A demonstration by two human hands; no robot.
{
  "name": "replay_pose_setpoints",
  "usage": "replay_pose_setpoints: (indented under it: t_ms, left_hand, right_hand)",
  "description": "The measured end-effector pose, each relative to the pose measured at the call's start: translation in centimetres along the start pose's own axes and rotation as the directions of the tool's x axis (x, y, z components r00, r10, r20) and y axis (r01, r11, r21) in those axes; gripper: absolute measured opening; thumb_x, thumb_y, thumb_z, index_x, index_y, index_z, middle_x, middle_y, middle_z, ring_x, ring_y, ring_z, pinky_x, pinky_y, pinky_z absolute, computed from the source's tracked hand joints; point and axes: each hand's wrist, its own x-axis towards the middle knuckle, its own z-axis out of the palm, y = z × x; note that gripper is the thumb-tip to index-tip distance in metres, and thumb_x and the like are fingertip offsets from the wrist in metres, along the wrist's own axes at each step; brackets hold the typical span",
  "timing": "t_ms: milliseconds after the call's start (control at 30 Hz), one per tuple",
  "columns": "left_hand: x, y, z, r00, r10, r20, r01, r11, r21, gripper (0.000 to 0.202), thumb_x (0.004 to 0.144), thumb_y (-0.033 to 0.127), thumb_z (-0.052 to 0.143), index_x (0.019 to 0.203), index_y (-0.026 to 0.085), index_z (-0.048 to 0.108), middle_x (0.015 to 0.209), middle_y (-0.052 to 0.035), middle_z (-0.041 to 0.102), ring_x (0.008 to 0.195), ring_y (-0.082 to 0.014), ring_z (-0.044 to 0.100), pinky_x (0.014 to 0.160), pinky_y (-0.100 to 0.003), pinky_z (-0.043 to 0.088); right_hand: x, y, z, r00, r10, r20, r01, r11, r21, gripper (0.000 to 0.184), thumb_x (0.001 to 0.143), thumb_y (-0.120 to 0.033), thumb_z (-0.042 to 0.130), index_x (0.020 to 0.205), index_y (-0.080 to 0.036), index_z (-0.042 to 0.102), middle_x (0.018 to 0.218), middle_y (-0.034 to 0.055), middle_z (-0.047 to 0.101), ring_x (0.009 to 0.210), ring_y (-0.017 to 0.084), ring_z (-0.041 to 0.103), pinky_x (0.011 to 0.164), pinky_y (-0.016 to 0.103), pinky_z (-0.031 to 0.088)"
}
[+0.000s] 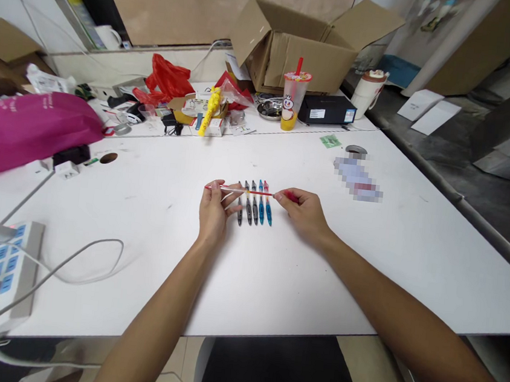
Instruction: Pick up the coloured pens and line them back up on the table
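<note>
A thin red-and-clear pen refill (257,193) stretches level between my two hands above the table. Its left end is pinched by my left hand (214,211), between thumb and forefinger, with the other fingers spread. My right hand (305,213) is closed at the refill's right end, around a red pen part (289,196) mostly covered by the fingers. Whether that part and the refill are joined I cannot tell. Just below and behind the refill, several click pens lie side by side on the table: dark grey ones (248,210) to the left, blue ones (261,210) to the right.
On the white table (136,276), a power strip (5,268) with a loose cable lies at left, near a magenta bag (34,128). Along the back stand a drink cup (292,101), an open cardboard box (296,55) and a black box (327,109). A blurred-out item (358,179) lies right.
</note>
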Motion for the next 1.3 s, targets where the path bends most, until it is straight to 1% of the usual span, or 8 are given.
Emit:
replay_pose_setpoints:
  t_ms: [167, 267, 667, 867, 967, 1067, 1167, 1300]
  left_hand:
    - [0.9, 0.5, -0.8, 0.989, 0.058, -0.139, -0.060, 0.998, -0.006, 0.027, 0.102, 0.049, 0.053, 0.109, 0.023, 0.054, 0.109, -0.0108, 0.077, 0.098, -0.0199, 0.077, 0.057, -0.020, 0.054]
    - [1.1, 0.7, -1.1, 0.985, 0.057, -0.162, -0.059, 0.998, -0.010, 0.025, 0.104, 0.047, 0.050, 0.109, 0.022, 0.055, 0.110, -0.0113, 0.077, 0.097, -0.0191, 0.077, 0.058, -0.020, 0.054]
    - [0.0, -0.2, 0.1, 0.999, -0.024, -0.048, 0.022, 0.999, -0.036, 0.024, 0.102, 0.044, 0.054, 0.106, 0.020, 0.055, 0.107, -0.0119, 0.076, 0.090, -0.0185, 0.078, 0.063, -0.022, 0.058]
    - [-1.0, -0.9, 1.0, 0.988, -0.121, 0.094, 0.123, 0.992, -0.019, 0.025, 0.103, 0.047, 0.053, 0.105, 0.022, 0.052, 0.097, -0.0092, 0.078, 0.080, -0.0185, 0.079, 0.058, -0.021, 0.057]
    - [-1.0, -0.7, 1.0, 0.991, -0.109, 0.077, 0.112, 0.993, -0.033, 0.023, 0.104, 0.044, 0.050, 0.104, 0.022, 0.051, 0.098, -0.0094, 0.078, 0.078, -0.0178, 0.079, 0.057, -0.021, 0.057]
    - [-0.6, -0.4, 0.7, 0.995, -0.088, 0.043, 0.089, 0.995, -0.045, 0.023, 0.104, 0.045, 0.050, 0.103, 0.022, 0.051, 0.099, -0.0099, 0.077, 0.080, -0.0184, 0.079, 0.060, -0.022, 0.058]
    - [-0.3, -0.3, 0.5, 0.997, -0.069, 0.029, 0.070, 0.996, -0.055, 0.023, 0.104, 0.045, 0.050, 0.103, 0.022, 0.050, 0.100, -0.0097, 0.078, 0.081, -0.0183, 0.079, 0.063, -0.023, 0.059]
    - [-0.4, -0.3, 0.5, 0.996, -0.070, 0.053, 0.074, 0.994, -0.076, 0.022, 0.104, 0.044, 0.050, 0.103, 0.022, 0.051, 0.097, -0.0080, 0.078, 0.080, -0.0171, 0.079, 0.064, -0.022, 0.058]
  right_hand:
    - [0.3, 0.0, -0.4, 1.000, 0.011, -0.029, -0.011, 1.000, -0.001, 0.040, 0.083, -0.058, 0.073, 0.081, -0.019, 0.074, 0.066, -0.0015, 0.051, 0.063, 0.013, 0.042, 0.060, 0.031, 0.037]
    - [0.3, -0.1, -0.5, 0.999, 0.020, -0.040, -0.019, 1.000, 0.003, 0.039, 0.083, -0.057, 0.073, 0.080, -0.018, 0.073, 0.066, -0.0020, 0.050, 0.061, 0.012, 0.039, 0.058, 0.031, 0.036]
    - [0.2, 0.2, -0.1, 1.000, -0.006, -0.018, 0.006, 1.000, -0.027, 0.038, 0.082, -0.057, 0.074, 0.081, -0.019, 0.076, 0.070, 0.0010, 0.058, 0.067, 0.015, 0.047, 0.061, 0.031, 0.039]
    - [-0.3, 0.0, 0.3, 0.994, -0.010, 0.109, 0.014, 0.999, -0.036, 0.041, 0.083, -0.060, 0.073, 0.083, -0.019, 0.076, 0.070, 0.0005, 0.058, 0.066, 0.015, 0.046, 0.060, 0.031, 0.037]
    - [-0.3, -0.4, 0.1, 0.994, -0.023, 0.109, 0.026, 0.999, -0.031, 0.045, 0.089, -0.064, 0.064, 0.096, -0.021, 0.077, 0.070, -0.0005, 0.057, 0.064, 0.015, 0.046, 0.061, 0.031, 0.038]
    - [-0.1, -0.7, -0.3, 0.994, -0.063, 0.086, 0.065, 0.998, -0.026, 0.047, 0.096, -0.063, 0.054, 0.105, -0.023, 0.076, 0.077, 0.0010, 0.063, 0.069, 0.017, 0.054, 0.067, 0.033, 0.044]
    - [0.1, -0.5, -0.6, 0.994, -0.081, 0.079, 0.086, 0.994, -0.072, 0.035, 0.092, -0.055, 0.065, 0.102, -0.023, 0.078, 0.093, 0.0047, 0.073, 0.085, 0.021, 0.063, 0.079, 0.037, 0.050]
    - [0.0, -0.3, -0.8, 0.984, -0.071, 0.164, 0.087, 0.992, -0.095, 0.030, 0.091, -0.047, 0.069, 0.107, -0.024, 0.079, 0.102, 0.0067, 0.078, 0.093, 0.023, 0.068, 0.086, 0.041, 0.053]
